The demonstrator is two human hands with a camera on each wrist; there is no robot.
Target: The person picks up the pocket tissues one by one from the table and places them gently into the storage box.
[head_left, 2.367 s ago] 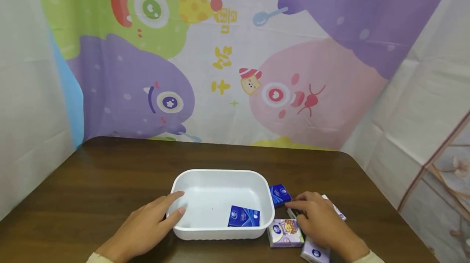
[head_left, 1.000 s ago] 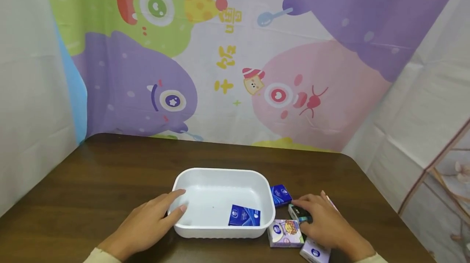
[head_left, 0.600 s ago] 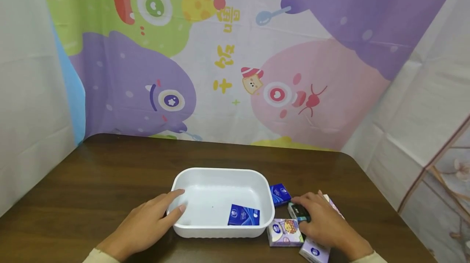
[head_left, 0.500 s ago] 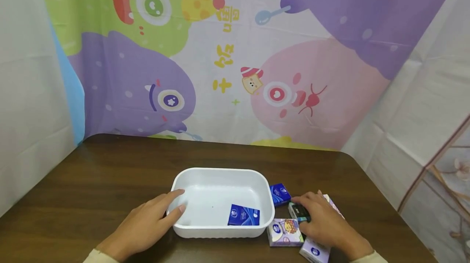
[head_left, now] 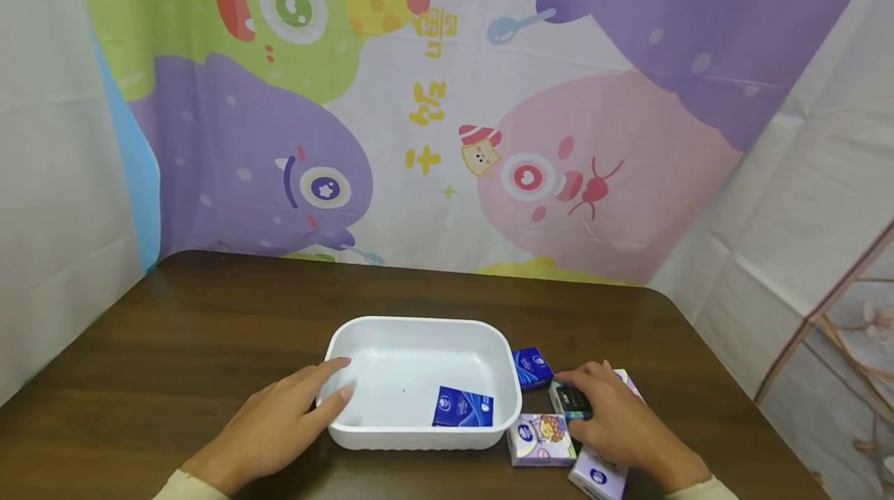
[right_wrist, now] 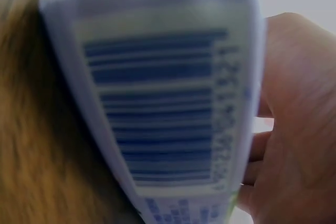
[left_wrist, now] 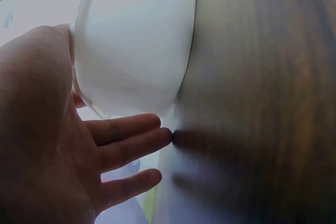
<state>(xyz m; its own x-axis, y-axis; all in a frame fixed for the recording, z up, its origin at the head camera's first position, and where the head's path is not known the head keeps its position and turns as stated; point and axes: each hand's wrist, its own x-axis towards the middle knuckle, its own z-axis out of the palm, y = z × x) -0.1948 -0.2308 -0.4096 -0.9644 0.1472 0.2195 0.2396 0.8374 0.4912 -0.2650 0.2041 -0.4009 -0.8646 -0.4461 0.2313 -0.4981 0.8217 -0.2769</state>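
A white plastic tub (head_left: 415, 440) stands on the table, a flat blue packet (head_left: 462, 407) lying inside. At its left end, my left hand (head_left: 268, 426) reaches thumb and forefinger over the rim. In the left wrist view, the other fingers (left_wrist: 137, 148) extend straight outside the tub wall. Right of the tub, my right hand (head_left: 621, 418) holds a small dark tissue pack (head_left: 574, 402) between thumb and forefinger, partly covering it. A lilac pack with a barcode (right_wrist: 163, 108) fills the right wrist view, beside the hand.
A blue pack (head_left: 532, 369) lies against the tub's right side. Nearer are a cartoon-printed pack (head_left: 541, 440) and a lilac pack (head_left: 598, 475), partly under the right hand. Another light pack (head_left: 626, 382) shows behind that hand. A cartoon-printed cloth (head_left: 419, 96) hangs at the back.
The right hand has shifted slightly right since the earliest frame, and more of the dark pack shows between thumb and forefinger. The left hand and tub have stayed in place.
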